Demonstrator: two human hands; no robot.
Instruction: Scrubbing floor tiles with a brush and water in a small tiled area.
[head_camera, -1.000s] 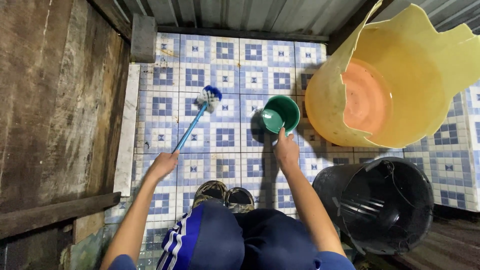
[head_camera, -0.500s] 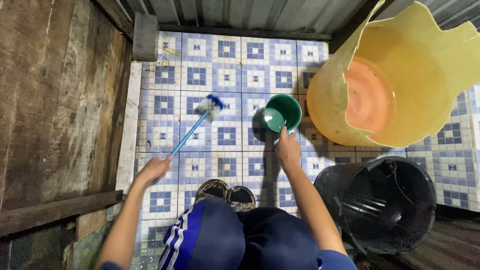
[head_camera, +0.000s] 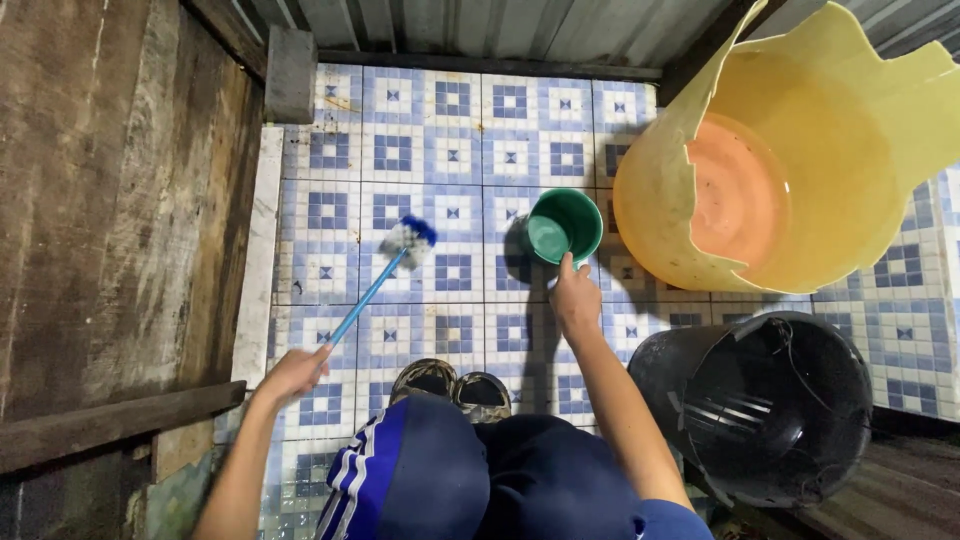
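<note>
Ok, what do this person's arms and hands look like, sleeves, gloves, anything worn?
Both hands are bare: no gloves, rings or watch show on the left hand or the right hand. The forearms are uncovered too. Short blue sleeves show only at the frame's bottom edge.

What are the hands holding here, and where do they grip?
The left hand grips the blue-handled brush by its handle's end. The right hand holds the green dipper at its near side.

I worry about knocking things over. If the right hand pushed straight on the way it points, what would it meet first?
The right hand already grips the green dipper; beyond it lies bare tiled floor, then probably the corrugated wall.
</note>
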